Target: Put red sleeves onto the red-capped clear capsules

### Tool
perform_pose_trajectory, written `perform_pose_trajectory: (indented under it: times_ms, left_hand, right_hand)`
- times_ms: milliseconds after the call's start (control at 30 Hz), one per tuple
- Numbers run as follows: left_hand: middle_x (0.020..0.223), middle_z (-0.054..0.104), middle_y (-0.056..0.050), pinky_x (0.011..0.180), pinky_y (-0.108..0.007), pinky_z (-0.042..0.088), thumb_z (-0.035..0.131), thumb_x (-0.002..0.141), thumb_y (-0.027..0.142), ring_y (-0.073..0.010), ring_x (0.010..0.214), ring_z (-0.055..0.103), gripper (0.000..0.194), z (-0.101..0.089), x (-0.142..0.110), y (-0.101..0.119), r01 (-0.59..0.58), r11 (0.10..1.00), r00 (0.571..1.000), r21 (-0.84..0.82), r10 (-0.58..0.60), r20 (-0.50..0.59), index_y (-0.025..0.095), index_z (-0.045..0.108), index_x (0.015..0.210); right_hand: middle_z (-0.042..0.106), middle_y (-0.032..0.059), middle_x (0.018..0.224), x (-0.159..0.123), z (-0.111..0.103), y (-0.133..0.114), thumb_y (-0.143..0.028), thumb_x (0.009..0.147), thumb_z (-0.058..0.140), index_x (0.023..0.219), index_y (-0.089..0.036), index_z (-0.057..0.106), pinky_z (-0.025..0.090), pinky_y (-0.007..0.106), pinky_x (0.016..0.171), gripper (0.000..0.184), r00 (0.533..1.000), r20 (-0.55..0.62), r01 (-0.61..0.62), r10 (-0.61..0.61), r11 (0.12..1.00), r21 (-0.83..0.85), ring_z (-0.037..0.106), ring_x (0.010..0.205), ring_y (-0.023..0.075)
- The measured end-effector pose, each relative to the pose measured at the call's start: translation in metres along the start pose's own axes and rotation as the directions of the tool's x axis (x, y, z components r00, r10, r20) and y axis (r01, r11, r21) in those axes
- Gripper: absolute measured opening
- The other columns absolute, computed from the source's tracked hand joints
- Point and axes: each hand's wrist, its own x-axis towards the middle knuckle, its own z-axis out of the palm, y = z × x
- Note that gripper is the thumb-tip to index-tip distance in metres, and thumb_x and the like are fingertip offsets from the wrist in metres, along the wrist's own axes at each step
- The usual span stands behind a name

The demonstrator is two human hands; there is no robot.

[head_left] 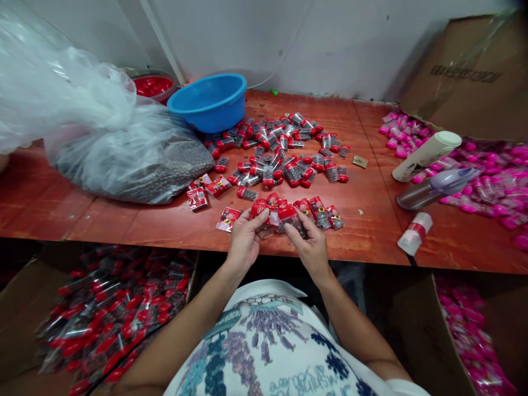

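Observation:
My left hand (246, 237) and my right hand (308, 242) meet at the near edge of the red-brown table (124, 220). Between them they pinch a small clear packet with a red label (264, 212) and a small red-capped vial of dark beads (290, 218). The left fingers grip the packet, the right fingers grip the vial. A row of filled red-label packets (322, 212) lies just beyond my fingers. Farther back sits a heap of red-capped vials (280, 151).
A big clear plastic bag of dark beads (124, 159) lies at the left, behind it a blue bowl (210, 102). Pink-capped vials (490, 176), a white bottle (427, 155) and a cardboard box (474, 77) fill the right. Boxes of packed vials (111, 308) stand under the table.

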Motion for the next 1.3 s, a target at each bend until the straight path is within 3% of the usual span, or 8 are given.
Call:
perform_pose_trajectory:
  times_ms: [200,500,767,967,1300]
  left_hand:
    - [0.073,0.072,-0.001,0.056,-0.024,0.057,0.082,0.059,0.02,-0.0133,0.056,0.067,0.033,0.0,-0.002,0.002,-0.006,1.0,1.0,0.0,0.006,-0.019,0.015,0.063,0.086]
    - [0.07,0.071,0.0,0.055,-0.023,0.056,0.082,0.06,0.023,-0.012,0.053,0.065,0.031,-0.001,0.001,0.005,0.025,1.0,0.999,-0.011,-0.026,-0.029,0.014,0.063,0.082]
    - [0.073,0.072,-0.002,0.058,-0.026,0.057,0.083,0.06,0.025,-0.0145,0.056,0.067,0.033,0.0,0.0,0.004,0.014,0.999,1.0,0.037,-0.014,-0.006,0.015,0.063,0.084]
    - [0.073,0.071,-0.001,0.056,-0.026,0.057,0.084,0.058,0.026,-0.0141,0.057,0.067,0.035,0.001,-0.002,0.003,-0.039,0.996,0.999,0.075,0.038,0.005,0.015,0.064,0.085]
    - [0.076,0.071,0.0,0.054,-0.023,0.055,0.083,0.06,0.025,-0.0125,0.057,0.065,0.032,0.003,-0.006,0.004,-0.208,0.964,0.978,0.169,0.206,0.025,0.016,0.065,0.085]
  right_hand:
    - [0.07,0.0031,0.112,-0.003,-0.003,0.002,-0.034,0.083,0.065,0.13,-0.024,0.057,0.052,0.033,0.09,0.049,0.999,-0.041,-0.012,0.013,1.0,0.015,0.066,0.097,0.0198]
    - [0.069,0.0052,0.116,-0.012,-0.006,-0.003,-0.03,0.082,0.066,0.125,-0.024,0.061,0.051,0.034,0.092,0.044,0.996,0.05,0.077,-0.075,0.996,-0.043,0.065,0.103,0.0218]
    - [0.069,0.0058,0.115,-0.009,-0.004,-0.003,-0.032,0.082,0.066,0.126,-0.024,0.061,0.052,0.036,0.091,0.045,0.996,0.08,0.027,-0.025,0.999,-0.024,0.066,0.101,0.023]
    - [0.069,0.0052,0.117,-0.005,-0.003,0.001,-0.033,0.082,0.066,0.128,-0.024,0.06,0.051,0.036,0.093,0.048,0.999,0.043,-0.016,0.015,1.0,0.019,0.066,0.1,0.0222]
    - [0.07,0.0032,0.114,-0.006,-0.002,0.001,-0.034,0.083,0.066,0.128,-0.024,0.059,0.052,0.036,0.09,0.047,0.993,0.099,-0.074,0.064,0.991,0.108,0.066,0.099,0.0216]
